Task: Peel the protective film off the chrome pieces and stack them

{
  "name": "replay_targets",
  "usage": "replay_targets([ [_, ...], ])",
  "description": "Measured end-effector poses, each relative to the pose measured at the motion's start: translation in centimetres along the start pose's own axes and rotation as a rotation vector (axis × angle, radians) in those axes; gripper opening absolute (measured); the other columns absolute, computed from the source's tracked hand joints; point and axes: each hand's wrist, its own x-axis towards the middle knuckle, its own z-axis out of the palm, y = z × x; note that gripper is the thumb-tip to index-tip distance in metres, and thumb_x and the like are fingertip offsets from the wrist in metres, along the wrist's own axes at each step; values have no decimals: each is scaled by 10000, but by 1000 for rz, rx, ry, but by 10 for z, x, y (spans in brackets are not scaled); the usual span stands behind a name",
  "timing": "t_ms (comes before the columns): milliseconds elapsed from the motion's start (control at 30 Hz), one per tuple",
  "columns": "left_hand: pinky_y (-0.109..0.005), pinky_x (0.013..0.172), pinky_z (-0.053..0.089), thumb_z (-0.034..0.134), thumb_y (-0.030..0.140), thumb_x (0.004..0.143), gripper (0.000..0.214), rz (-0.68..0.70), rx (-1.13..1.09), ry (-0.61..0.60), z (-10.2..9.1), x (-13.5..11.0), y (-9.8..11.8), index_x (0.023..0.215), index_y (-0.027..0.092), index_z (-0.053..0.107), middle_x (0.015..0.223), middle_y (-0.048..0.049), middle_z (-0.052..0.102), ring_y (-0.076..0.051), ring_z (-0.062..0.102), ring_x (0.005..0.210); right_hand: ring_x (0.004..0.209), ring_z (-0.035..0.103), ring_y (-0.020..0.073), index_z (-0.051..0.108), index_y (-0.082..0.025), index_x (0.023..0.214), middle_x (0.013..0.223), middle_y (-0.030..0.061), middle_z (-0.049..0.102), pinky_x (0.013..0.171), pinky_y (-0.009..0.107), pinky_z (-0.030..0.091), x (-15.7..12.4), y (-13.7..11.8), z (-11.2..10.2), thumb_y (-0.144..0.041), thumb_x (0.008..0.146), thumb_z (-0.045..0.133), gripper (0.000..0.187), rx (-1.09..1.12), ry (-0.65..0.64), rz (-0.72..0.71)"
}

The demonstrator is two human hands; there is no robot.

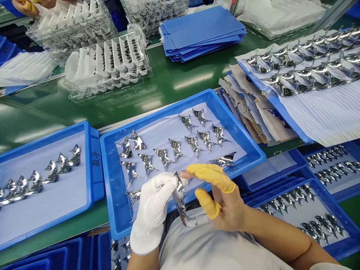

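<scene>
My left hand (153,210), in a white glove, pinches a shiny chrome-like metal part (180,197) by its upper end. The curved part hangs below the glove, in front of my body. Close on its right is my right hand (222,197), with yellow finger cots on the thumb and several fingers. Its fingers are stretched out and the thumb stands apart; whether a fingertip touches the part, I cannot tell. Behind both hands lies a blue tray (180,105) lined with white sheet, where several similar pointed mirror-like parts (176,149) are spread in rows.
Another blue tray (89,165) with parts stands at left. A clear plastic tray (109,67) of parts and stacked blue sheets (204,32) sit on the green table (160,95). At right, parts lie on a white sheet (317,116); lower trays (337,243) hold more.
</scene>
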Motion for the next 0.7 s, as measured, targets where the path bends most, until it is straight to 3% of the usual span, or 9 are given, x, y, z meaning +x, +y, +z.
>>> replay_targets([
  [333, -222, 610, 455, 704, 321, 867, 197, 9, 67, 31, 3, 2, -1, 709, 204, 690, 687, 15, 651, -118, 560, 621, 1139, 627, 211, 450, -213, 1362, 1133, 106, 703, 934, 416, 567, 4, 7, 3, -46, 906, 481, 487, -29, -15, -14],
  [467, -222, 622, 459, 693, 332, 878, 213, -7, 50, 26, 3, 0, -1, 713, 198, 678, 682, 20, 648, -112, 568, 617, 1095, 641, 227, 456, -186, 1370, 1135, 127, 700, 885, 411, 584, 3, 9, 3, -45, 886, 503, 506, -36, -6, -74],
  [700, -231, 671, 453, 639, 369, 918, 306, -6, 78, 20, 6, 0, 3, 666, 197, 644, 649, 23, 629, -120, 552, 637, 973, 677, 204, 493, -205, 1340, 1015, 89, 716, 851, 387, 586, 2, 3, 0, -51, 891, 490, 475, -8, 19, -34],
])
